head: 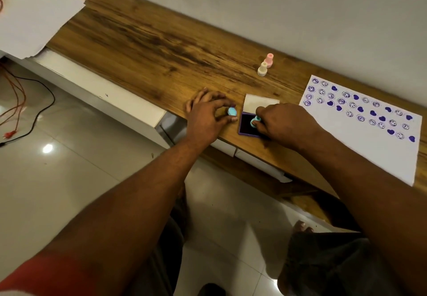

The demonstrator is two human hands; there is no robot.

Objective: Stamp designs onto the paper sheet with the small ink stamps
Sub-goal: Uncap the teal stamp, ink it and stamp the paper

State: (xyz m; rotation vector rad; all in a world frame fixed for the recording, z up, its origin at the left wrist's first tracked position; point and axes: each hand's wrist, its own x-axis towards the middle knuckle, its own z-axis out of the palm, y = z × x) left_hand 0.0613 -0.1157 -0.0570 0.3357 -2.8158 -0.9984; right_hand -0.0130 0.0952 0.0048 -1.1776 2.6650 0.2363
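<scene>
Left hand (205, 115), cap (231, 111); right hand (286, 122), stamp (255, 120)

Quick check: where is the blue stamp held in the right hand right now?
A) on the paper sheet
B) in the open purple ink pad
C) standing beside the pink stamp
B: the right hand pinches the blue stamp inside the purple ink pad, left of the paper sheet.

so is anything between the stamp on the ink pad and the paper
Nothing visible does: the blue stamp in the right hand is at the ink pad, and only bare table lies between it and the paper sheet. The cream stamp and pink stamp stand farther back, off that path.
</scene>
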